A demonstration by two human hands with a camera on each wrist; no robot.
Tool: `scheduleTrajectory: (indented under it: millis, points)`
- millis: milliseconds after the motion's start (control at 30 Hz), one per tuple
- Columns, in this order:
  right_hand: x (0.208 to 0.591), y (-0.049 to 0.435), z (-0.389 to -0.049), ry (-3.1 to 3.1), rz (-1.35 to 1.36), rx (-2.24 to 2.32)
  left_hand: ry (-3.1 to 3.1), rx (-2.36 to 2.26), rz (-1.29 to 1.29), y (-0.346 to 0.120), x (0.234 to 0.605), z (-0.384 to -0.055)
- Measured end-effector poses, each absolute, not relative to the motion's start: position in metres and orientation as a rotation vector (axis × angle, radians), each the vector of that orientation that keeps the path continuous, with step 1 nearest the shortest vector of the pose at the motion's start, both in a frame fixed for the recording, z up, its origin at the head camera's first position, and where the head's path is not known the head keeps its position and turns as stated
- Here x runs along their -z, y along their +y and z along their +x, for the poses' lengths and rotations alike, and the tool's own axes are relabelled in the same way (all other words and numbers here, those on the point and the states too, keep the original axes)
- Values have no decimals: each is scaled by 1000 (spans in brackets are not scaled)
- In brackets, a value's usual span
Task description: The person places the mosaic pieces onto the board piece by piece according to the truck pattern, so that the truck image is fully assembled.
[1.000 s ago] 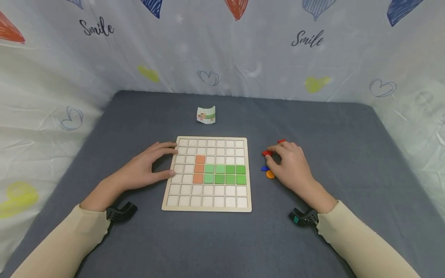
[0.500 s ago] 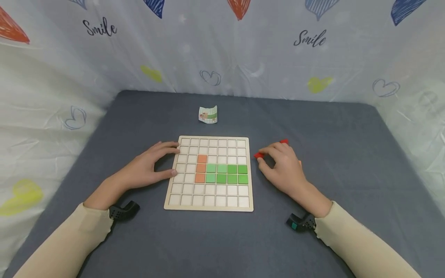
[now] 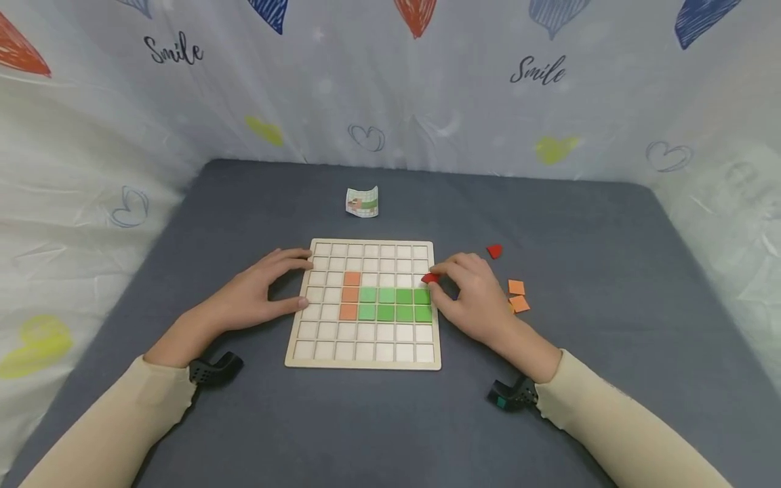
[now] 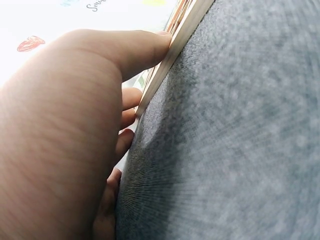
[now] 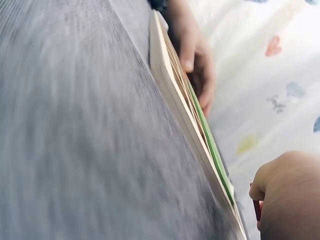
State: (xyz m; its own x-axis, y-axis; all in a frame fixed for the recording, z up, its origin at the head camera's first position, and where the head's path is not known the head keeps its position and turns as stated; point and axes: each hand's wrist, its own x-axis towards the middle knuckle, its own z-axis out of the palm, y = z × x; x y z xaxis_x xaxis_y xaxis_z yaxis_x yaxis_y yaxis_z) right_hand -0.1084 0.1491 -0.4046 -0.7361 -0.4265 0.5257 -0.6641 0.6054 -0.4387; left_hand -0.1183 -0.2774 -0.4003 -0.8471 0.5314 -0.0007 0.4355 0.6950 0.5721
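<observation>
A square wooden grid board point(image 3: 363, 368) lies on the table, with orange tiles point(image 3: 350, 295) and green tiles point(image 3: 404, 314) in some of its cells. My left hand point(image 3: 253, 291) rests at the board's left edge, thumb and fingertips touching the rim; the left wrist view shows the thumb point(image 4: 145, 50) against its side. Over the board's right edge, just above the green rows, my right hand point(image 3: 472, 298) pinches a small red tile point(image 3: 430, 278) between thumb and fingers. The right wrist view shows only a sliver of that red tile point(image 5: 257, 209).
Another red tile point(image 3: 495, 251) lies right of the board. Behind my right hand are loose orange tiles point(image 3: 516, 287), partly hidden by it. A small printed pattern card point(image 3: 362, 202) sits beyond the board. A patterned white curtain point(image 3: 451, 102) hangs behind the table.
My right hand has carried the red tile leftward from the loose pieces to the board's right edge, uncovering the other red tile and orange tiles. The left hand stays at the board.
</observation>
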Motion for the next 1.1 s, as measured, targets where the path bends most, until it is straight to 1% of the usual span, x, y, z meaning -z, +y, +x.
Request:
scheduleTrajectory:
  millis: [333, 1100]
  points:
    - [399, 114, -107, -2499, 985, -890, 2740, -857, 759, -281, 399, -114]
    - [392, 48, -104, -2430, 1221, -881, 2731, -870, 788, -277, 399, -120]
